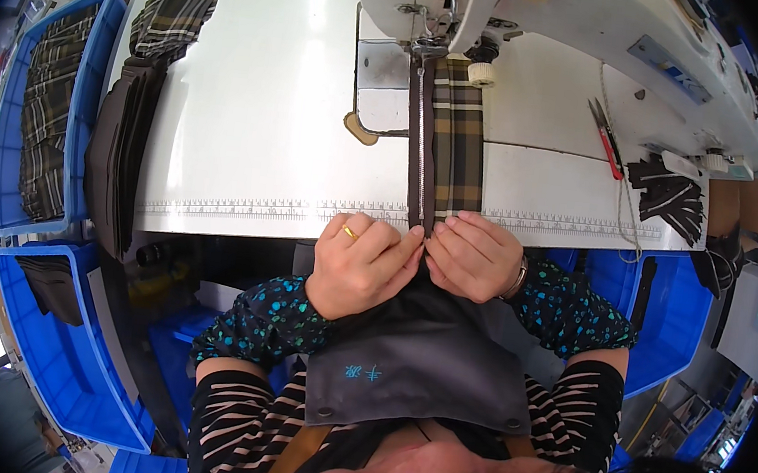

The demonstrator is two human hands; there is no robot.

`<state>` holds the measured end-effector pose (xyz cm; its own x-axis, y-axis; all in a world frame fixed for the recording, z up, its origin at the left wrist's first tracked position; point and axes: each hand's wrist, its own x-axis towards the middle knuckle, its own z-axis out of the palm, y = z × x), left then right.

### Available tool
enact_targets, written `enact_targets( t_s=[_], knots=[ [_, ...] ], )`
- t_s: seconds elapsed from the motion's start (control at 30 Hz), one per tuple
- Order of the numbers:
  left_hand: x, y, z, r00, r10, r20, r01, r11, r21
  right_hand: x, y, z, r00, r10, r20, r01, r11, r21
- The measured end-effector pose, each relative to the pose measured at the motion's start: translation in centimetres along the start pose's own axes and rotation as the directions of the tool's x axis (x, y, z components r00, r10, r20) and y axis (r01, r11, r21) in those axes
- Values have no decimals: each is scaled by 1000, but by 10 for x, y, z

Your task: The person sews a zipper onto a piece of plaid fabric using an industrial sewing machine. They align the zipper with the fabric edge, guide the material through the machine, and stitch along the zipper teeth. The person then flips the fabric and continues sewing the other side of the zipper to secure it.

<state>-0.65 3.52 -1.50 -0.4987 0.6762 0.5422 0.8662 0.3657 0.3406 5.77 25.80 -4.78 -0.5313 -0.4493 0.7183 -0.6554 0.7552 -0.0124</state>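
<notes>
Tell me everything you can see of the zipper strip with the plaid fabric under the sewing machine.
The zipper strip is a long dark tape with a silvery line of teeth down its middle, lying flat and straight on the white table. Its far end sits under the presser foot of the sewing machine; its near end reaches the table's front edge. The plaid fabric, brown, cream and dark checks, lies along its right side. The left hand and right hand pinch the near end, fingers closed.
</notes>
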Motion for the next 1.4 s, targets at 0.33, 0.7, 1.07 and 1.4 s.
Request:
enact_targets(
  t_s=[0.33,0.7,1.07,1.4],
  knots=[
    [1,2,-4,999,28,37,-31,995,97,21,17,-24,967,66,246,-113,976,186],
    [1,-2,-1,997,66,30,-68,994,82,63,100,13,893,168,418,-191,981,13],
    [-20,-60,-64,969,-232,85,193,926,325,66,97,10,883,163,439,-198,979,36],
    [-60,-202,-215,691,-672,-266,659,435,613,66,102,11,894,128,430,-142,990,1]
  ],
)
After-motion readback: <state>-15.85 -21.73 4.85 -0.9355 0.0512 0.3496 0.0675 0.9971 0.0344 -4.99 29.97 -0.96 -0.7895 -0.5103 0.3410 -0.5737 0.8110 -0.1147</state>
